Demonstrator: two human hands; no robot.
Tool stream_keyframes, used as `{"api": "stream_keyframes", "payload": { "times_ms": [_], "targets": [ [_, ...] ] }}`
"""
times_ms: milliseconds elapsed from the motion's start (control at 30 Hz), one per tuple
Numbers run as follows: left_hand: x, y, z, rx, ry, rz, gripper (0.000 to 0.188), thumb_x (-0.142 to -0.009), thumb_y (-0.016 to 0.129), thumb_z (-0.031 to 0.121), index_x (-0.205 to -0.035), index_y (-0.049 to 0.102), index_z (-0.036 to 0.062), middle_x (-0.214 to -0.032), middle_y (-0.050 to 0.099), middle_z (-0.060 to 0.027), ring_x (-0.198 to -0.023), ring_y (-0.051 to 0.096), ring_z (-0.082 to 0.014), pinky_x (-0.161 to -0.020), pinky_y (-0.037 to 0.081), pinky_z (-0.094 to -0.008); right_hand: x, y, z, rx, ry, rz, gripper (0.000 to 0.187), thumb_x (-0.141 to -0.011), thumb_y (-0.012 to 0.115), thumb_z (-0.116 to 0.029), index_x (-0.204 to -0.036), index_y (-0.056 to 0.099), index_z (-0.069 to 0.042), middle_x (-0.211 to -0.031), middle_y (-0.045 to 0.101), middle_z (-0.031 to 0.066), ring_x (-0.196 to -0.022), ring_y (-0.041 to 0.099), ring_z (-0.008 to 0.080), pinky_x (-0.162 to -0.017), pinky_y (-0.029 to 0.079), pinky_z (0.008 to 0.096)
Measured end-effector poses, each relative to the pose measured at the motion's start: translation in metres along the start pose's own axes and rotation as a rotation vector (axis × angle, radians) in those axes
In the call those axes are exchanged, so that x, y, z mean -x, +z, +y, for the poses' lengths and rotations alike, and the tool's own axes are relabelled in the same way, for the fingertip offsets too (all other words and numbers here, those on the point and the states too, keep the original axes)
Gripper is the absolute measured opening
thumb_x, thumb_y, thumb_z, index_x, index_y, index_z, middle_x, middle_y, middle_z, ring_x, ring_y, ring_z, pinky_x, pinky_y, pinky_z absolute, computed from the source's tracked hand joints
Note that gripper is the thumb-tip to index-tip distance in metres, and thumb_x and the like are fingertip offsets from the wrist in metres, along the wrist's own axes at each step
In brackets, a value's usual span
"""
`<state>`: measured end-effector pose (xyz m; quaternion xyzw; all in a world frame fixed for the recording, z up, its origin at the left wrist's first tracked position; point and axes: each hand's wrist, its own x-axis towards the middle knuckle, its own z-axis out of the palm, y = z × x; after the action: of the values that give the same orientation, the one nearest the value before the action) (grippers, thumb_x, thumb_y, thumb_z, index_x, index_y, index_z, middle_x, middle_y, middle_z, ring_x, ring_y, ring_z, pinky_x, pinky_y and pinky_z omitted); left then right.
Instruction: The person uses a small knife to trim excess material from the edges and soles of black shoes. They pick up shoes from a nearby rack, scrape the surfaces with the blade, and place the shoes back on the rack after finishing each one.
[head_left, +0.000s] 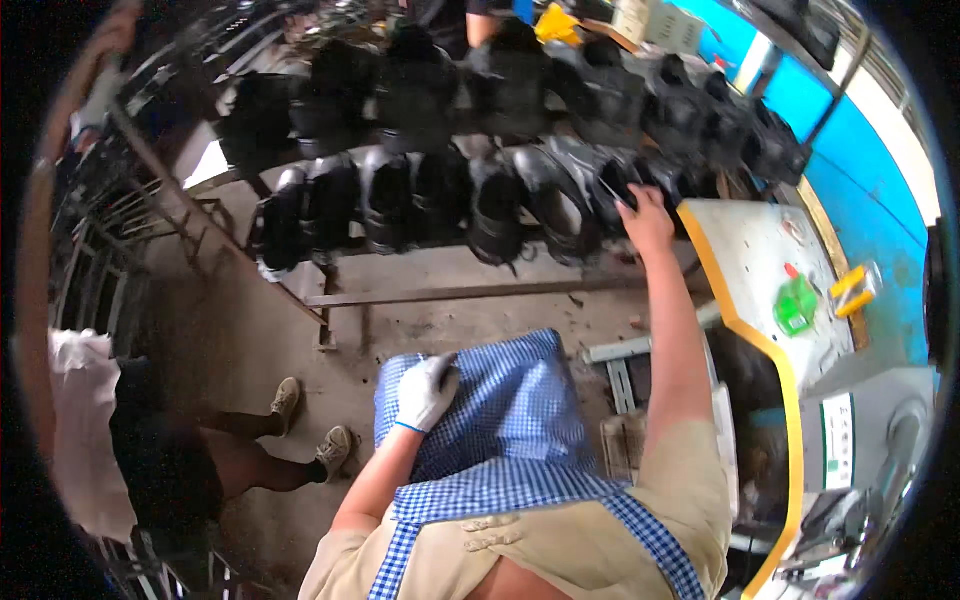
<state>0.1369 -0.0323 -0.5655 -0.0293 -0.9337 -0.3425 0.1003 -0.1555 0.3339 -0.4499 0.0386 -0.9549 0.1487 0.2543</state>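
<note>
My right hand (648,215) is bare and stretched far forward to the lower row of the rack. Its thumb and fingers close at the opening of a black shoe (606,200) near the row's right end. Next to that shoe stands another black shoe (565,218) with a pale insole. Over my lap, my left hand (427,393) wears a white glove and rests against the blue checked apron (510,410). Its fingers are curled, with a small dark patch by them. Whether that is a held thing, I cannot tell.
Above runs a second row of black shoes (420,90). A metal rack rail (440,295) crosses below. At right, a yellow-edged worktable (745,250) carries a green container (796,304) and a yellow object (855,289). A grey machine (880,430) stands nearby. Another person's shoes (334,450) show at left.
</note>
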Motion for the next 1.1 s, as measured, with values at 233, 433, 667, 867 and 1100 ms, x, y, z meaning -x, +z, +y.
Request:
{"api": "stream_keyframes", "payload": {
  "times_ms": [233, 433, 667, 867, 1100],
  "targets": [
    [0.002, -0.005, -0.001, -0.012, 0.047, -0.018, 0.031, -0.087, 0.063, 0.022, -0.114, 0.067, 0.0074, -0.098, 0.070, -0.0163, -0.086, 0.067, -0.0345, -0.076, 0.054, -0.0427, 0.056, -0.008, -0.048, -0.552, -0.030, 0.157, 0.021, -0.093, 0.066, -0.020, -0.109, 0.063, -0.005, -0.100, 0.062, 0.0146, -0.088, 0.063, 0.0347, -0.075, 0.050, 0.0406],
    [0.002, -0.008, 0.003, -0.008, 0.046, -0.012, 0.031, -0.089, 0.060, 0.024, -0.115, 0.066, 0.0078, -0.101, 0.070, -0.0155, -0.090, 0.067, -0.0338, -0.079, 0.054, -0.0425, 0.152, 0.037, -0.099, -0.707, -0.116, -0.035, 0.015, -0.092, 0.066, -0.017, -0.085, 0.069, -0.005, -0.072, 0.068, 0.0114, -0.058, 0.063, 0.0224, -0.054, 0.048, 0.0357],
    [0.002, -0.011, 0.003, -0.003, 0.041, -0.014, 0.031, -0.088, 0.062, 0.024, -0.115, 0.065, 0.0081, -0.098, 0.070, -0.0148, -0.088, 0.067, -0.0330, -0.078, 0.054, -0.0422, 0.218, 0.088, -0.123, -0.340, -0.152, -0.642, 0.032, -0.095, 0.057, -0.036, -0.088, 0.067, -0.005, -0.089, 0.068, 0.0192, -0.085, 0.066, 0.0397, -0.076, 0.051, 0.0503],
    [0.004, -0.009, -0.006, 0.073, 0.014, 0.012, 0.033, -0.088, 0.063, 0.022, -0.116, 0.065, 0.0059, -0.099, 0.070, -0.0160, -0.088, 0.068, -0.0329, -0.079, 0.055, -0.0400, 0.228, 0.096, -0.128, -0.260, -0.127, -0.583, 0.029, -0.093, 0.058, -0.034, -0.091, 0.068, -0.007, -0.093, 0.069, 0.0189, -0.087, 0.066, 0.0409, -0.075, 0.052, 0.0502],
    [-0.021, -0.065, -0.008, 0.572, -0.304, 0.103, 0.031, -0.095, 0.060, 0.024, -0.117, 0.067, 0.0031, -0.105, 0.071, -0.0122, -0.095, 0.068, -0.0211, -0.087, 0.052, -0.0318, 0.223, 0.099, -0.122, -0.283, -0.069, -0.565, 0.034, -0.094, 0.057, -0.038, -0.093, 0.070, -0.006, -0.092, 0.070, 0.0182, -0.086, 0.067, 0.0401, -0.076, 0.053, 0.0494]
  ]
}}
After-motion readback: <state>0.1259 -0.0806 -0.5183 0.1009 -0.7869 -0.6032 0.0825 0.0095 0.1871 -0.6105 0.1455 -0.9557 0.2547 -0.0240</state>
